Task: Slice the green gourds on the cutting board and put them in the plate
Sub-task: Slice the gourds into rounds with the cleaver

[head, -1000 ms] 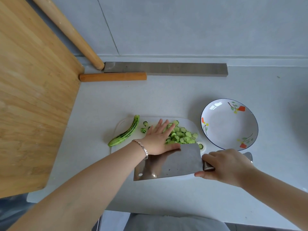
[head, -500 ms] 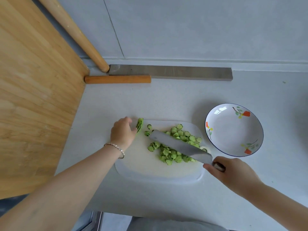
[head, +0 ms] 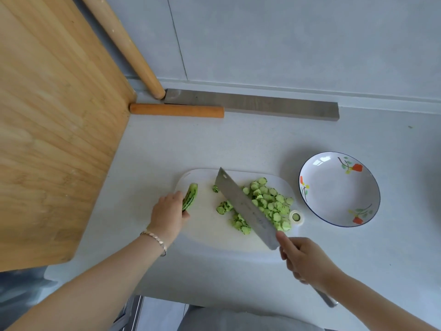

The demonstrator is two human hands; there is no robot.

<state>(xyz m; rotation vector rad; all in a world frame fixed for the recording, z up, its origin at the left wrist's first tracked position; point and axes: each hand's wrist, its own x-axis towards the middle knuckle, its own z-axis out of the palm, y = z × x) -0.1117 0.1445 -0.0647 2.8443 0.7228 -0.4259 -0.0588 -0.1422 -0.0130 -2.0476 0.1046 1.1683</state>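
Note:
A white cutting board [head: 210, 237] lies on the grey counter. My left hand [head: 168, 215] grips a whole striped green gourd [head: 190, 196] at the board's left edge. My right hand [head: 304, 260] holds a cleaver [head: 245, 209], its blade lying diagonally over a heap of green gourd slices [head: 265, 201] on the board's right half. One slice [head: 296, 216] sits in the board's handle hole. A white plate [head: 338, 188] with a flower pattern stands to the right of the board, with nothing in it.
A large wooden board [head: 55, 130] leans at the left. A wooden rolling pin [head: 126, 46] leans against the wall, an orange stick [head: 176, 110] and a grey metal bar [head: 253, 105] lie along the back of the counter.
My left hand left the slice pile and took hold of the whole gourd. The cleaver turned from flat at the board's front edge to diagonal across the slices.

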